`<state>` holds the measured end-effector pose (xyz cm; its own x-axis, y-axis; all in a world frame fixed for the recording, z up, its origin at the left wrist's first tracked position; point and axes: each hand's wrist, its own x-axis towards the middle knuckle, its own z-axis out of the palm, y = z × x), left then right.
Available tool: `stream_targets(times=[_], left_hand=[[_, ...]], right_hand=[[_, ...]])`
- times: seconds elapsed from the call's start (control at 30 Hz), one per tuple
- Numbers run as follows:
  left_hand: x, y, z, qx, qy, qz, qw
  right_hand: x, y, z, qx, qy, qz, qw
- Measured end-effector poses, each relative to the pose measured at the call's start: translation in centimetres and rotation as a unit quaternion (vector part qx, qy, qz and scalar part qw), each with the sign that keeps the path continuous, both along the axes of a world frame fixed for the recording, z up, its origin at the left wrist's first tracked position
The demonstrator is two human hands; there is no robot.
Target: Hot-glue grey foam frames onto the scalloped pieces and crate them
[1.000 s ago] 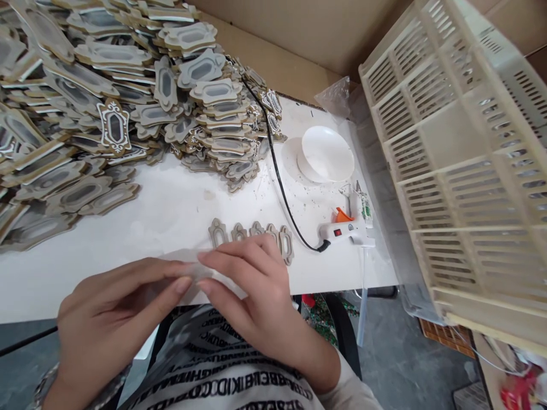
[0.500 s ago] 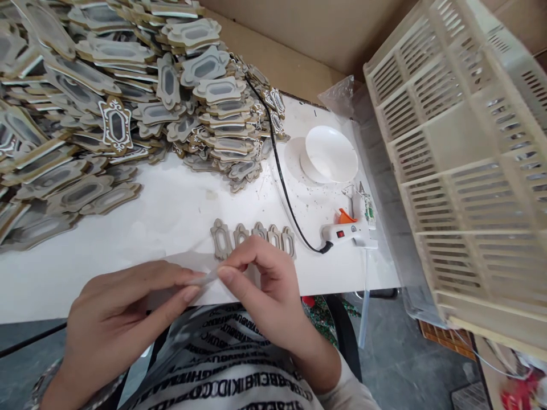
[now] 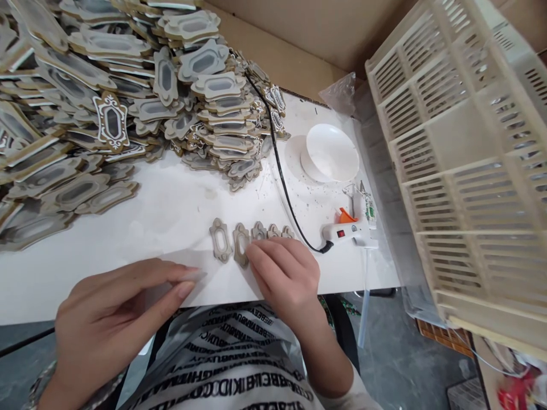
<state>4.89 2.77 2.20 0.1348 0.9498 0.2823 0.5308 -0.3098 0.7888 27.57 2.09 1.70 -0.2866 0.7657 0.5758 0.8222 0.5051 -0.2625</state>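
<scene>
Between its thumb and index finger, my left hand [image 3: 115,307] pinches a thin, translucent plastic piece [image 3: 197,275] just above the table's front edge. My right hand [image 3: 288,273] is curled over a row of small grey-brown ornate frames [image 3: 236,246] on the table. Its fingers are closed and point down at the row, covering the lower parts of the frames on the right. Whatever its fingertips hold is hidden beneath the hand. The leftmost frame [image 3: 213,240] stands a little apart from the others.
Stacks of similar frames [image 3: 106,42] fill the back left of the white table [image 3: 171,228]. A black cable runs to a white glue gun [image 3: 352,232] on the right, near a white bowl [image 3: 331,152]. A large cream plastic crate [image 3: 453,142] stands beyond the table's right edge.
My right hand has let go of the plastic piece and moved right, over the row of frames. My left hand still pinches the piece and has shifted slightly left.
</scene>
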Motion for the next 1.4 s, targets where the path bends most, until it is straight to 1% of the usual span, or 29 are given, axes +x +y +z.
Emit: stream_targets(times=[0.23,0.5,0.63,0.7,0.8,0.9,1.0,1.07,1.23,1.33,1.4], left_hand=[[-0.2,0.2,0.0,0.009,0.008,-0.005,1.0],[0.0,0.4,0.1,0.013,0.006,-0.008,1.0],[-0.1,0.3,0.1,0.013,0.007,-0.009,1.0],[-0.1,0.3,0.2,0.011,0.008,-0.02,1.0],[0.2,0.3,0.4,0.002,0.006,-0.033,0.999],[0.4,0.4,0.6,-0.002,0.005,-0.043,0.999],[0.4,0.5,0.8,0.006,0.0,-0.076,0.997],[0.4,0.5,0.8,0.006,-0.01,-0.086,0.996],[0.8,0.1,0.9,-0.012,-0.011,-0.063,0.998],[0.9,0.1,1.0,-0.023,-0.006,-0.07,0.997],[0.7,0.3,1.0,-0.014,-0.004,-0.086,0.996]], right_hand=[[-0.1,0.2,0.1,0.016,-0.016,0.003,1.0],[-0.1,0.0,0.6,-0.008,-0.073,-0.008,0.997],[0.1,-0.1,0.5,-0.018,-0.064,-0.005,0.998],[0.1,-0.3,0.6,-0.026,-0.039,-0.004,0.999],[-0.2,-0.6,1.2,-0.056,0.053,0.014,0.997],[-1.0,-0.7,1.9,-0.117,0.152,0.068,0.979],[-2.1,-0.5,2.0,-0.133,0.199,0.095,0.966],[-2.7,-0.3,1.8,-0.13,0.215,0.101,0.963],[-3.2,-0.1,1.5,-0.156,0.256,0.105,0.948],[-3.0,-0.1,1.7,-0.184,0.316,0.106,0.925],[-2.8,-0.1,1.8,-0.195,0.367,0.092,0.905]])
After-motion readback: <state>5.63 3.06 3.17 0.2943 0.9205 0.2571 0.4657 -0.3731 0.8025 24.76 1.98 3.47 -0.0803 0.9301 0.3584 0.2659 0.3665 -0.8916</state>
